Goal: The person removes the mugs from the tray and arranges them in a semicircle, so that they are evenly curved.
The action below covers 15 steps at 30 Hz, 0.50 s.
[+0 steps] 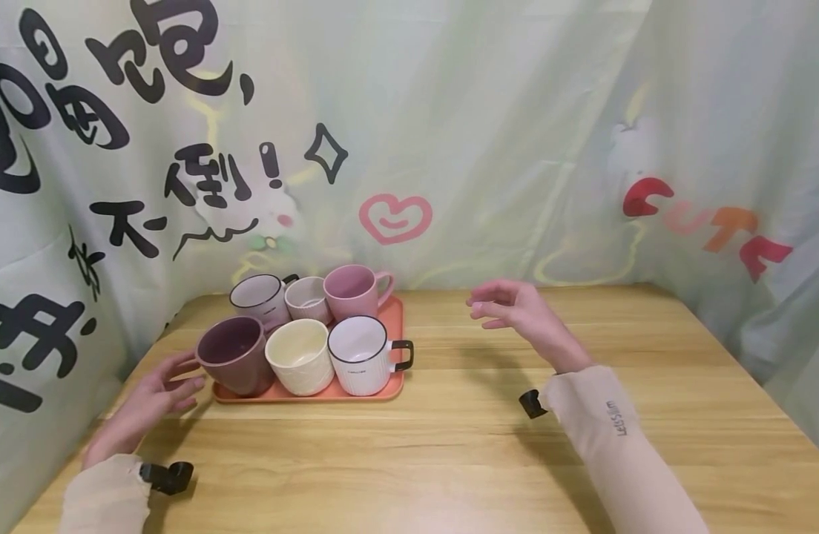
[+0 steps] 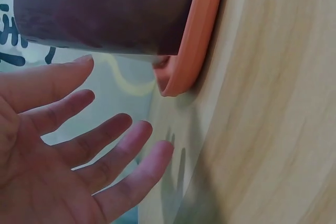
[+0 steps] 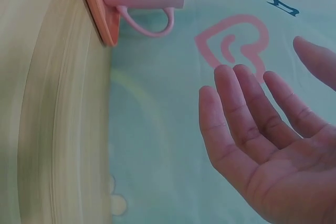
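Note:
Several cups and mugs stand upright on an orange tray [image 1: 276,400] at the left of the table. In the front row are a dark purple cup [image 1: 232,360], a cream cup [image 1: 301,363] and a white mug [image 1: 359,363] with a black handle. Behind them stand another white mug [image 1: 257,297], a small ribbed cup [image 1: 309,300] and a pink mug [image 1: 352,293]. My left hand [image 1: 157,397] is beside the dark purple cup, fingers spread and holding nothing. To the right of the tray my right hand [image 1: 516,308] hovers over the table, relaxed and with nothing in it.
The wooden table [image 1: 449,452] runs back to a pale printed curtain [image 1: 489,148] that hangs behind and at both sides. A small black wrist camera [image 1: 533,404] sticks out at the right cuff, and another black camera [image 1: 169,477] at the left.

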Each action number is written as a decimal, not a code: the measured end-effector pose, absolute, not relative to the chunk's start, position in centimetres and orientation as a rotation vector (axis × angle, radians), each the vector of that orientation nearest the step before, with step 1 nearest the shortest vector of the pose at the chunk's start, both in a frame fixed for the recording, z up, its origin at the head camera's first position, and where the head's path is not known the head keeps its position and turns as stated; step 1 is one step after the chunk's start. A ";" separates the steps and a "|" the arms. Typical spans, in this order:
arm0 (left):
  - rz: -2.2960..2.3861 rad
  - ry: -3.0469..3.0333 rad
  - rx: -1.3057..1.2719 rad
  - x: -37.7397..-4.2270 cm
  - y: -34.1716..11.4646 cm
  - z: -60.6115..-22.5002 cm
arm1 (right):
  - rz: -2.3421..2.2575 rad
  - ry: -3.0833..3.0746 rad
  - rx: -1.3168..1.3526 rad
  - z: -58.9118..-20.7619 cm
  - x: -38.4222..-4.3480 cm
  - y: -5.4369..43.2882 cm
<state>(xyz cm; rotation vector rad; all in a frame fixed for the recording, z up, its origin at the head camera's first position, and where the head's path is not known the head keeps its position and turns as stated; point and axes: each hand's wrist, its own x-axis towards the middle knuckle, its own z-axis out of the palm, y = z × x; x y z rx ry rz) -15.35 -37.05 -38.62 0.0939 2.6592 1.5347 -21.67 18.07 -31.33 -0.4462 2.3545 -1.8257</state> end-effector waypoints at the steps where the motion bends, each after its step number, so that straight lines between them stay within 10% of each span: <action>1: 1.544 2.651 0.096 -15.4 -37.1 -38.7 | -1.826 2.351 -0.447 -31.3 -21.7 17.9; 15: 1.792 2.416 0.144 -15.8 -37.5 -39.6 | -1.829 2.267 -0.479 -31.9 -21.9 15.9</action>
